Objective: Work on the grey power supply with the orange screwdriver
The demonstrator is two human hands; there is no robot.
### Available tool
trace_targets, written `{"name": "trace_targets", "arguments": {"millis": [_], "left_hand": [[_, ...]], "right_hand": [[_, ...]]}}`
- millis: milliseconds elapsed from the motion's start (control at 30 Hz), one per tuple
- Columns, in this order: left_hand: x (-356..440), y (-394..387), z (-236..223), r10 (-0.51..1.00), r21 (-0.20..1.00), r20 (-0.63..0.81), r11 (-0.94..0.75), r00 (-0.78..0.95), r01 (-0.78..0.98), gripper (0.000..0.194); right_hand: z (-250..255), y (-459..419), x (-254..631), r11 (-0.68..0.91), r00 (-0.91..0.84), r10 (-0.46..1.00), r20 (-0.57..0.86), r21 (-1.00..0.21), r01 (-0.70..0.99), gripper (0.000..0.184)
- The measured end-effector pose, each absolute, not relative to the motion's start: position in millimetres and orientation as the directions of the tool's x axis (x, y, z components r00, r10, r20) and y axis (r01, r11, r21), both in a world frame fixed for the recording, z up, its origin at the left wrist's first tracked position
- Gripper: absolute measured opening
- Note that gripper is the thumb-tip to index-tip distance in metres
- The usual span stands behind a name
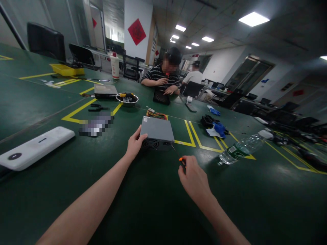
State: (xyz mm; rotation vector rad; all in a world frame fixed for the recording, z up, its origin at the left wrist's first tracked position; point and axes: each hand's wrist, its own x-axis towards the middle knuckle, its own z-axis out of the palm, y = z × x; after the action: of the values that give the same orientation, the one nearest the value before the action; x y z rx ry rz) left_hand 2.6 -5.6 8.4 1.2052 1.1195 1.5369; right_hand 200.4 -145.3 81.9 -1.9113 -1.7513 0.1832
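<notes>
A grey computer power supply [157,129] lies on the green table, its fan grille and socket side facing me. Colored cables [159,116] come out of its far side. My left hand [135,143] grips its left side, thumb on the top near corner and fingers along the edge. In my right hand [194,173] is a screwdriver [182,162] with an orange and black handle, the fingers closed around it. Its thin shaft points up and left to the near right corner of the power supply; whether the tip touches a screw is too small to tell.
A clear water bottle [236,151] lies tilted at right, beside blue gloves [219,130]. At left are a long white device [38,146] and a blurred phone-like object [96,125]. Farther back stand a metal bowl [127,103] with tools and a yellow tray [66,69]. A co-worker [163,76] sits opposite.
</notes>
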Motion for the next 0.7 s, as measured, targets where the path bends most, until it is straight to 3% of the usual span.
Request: {"name": "trace_targets", "arguments": {"millis": [67,167,267,333,467,600,700], "left_hand": [[2,-5,8,0.964,0.970,0.208,-0.225,-0.163,-0.088,0.055],[2,-5,8,0.965,0.972,0.208,-0.222,-0.159,-0.078,0.057],[1,-5,8,0.969,0.976,0.190,-0.204,-0.160,-0.076,0.059],[1,-5,8,0.971,0.978,0.183,-0.196,-0.155,-0.073,0.059],[1,-6,11,0.974,0.980,0.164,-0.179,-0.156,-0.091,0.059],[1,-7,14,0.976,0.977,0.156,-0.176,-0.154,-0.122,0.058],[2,-8,16,0.976,0.976,0.153,-0.174,-0.153,-0.130,0.057]], "right_hand": [[84,-147,202,-0.024,0.194,0.967,0.165,-0.699,0.715,0.025],[82,-148,201,-0.127,0.326,0.945,-0.041,-0.960,0.249,0.033],[76,-148,196,-0.193,0.382,0.883,-0.273,-0.952,-0.236,0.033],[71,-146,194,-0.224,0.332,0.877,-0.347,-0.907,-0.357,0.028],[63,-144,194,-0.319,0.245,0.894,-0.375,-0.917,-0.240,0.031],[62,-143,202,-0.268,0.305,0.911,-0.277,-0.961,-0.074,0.030],[67,-144,206,-0.176,0.338,0.939,-0.065,-0.935,0.308,0.027]]}}
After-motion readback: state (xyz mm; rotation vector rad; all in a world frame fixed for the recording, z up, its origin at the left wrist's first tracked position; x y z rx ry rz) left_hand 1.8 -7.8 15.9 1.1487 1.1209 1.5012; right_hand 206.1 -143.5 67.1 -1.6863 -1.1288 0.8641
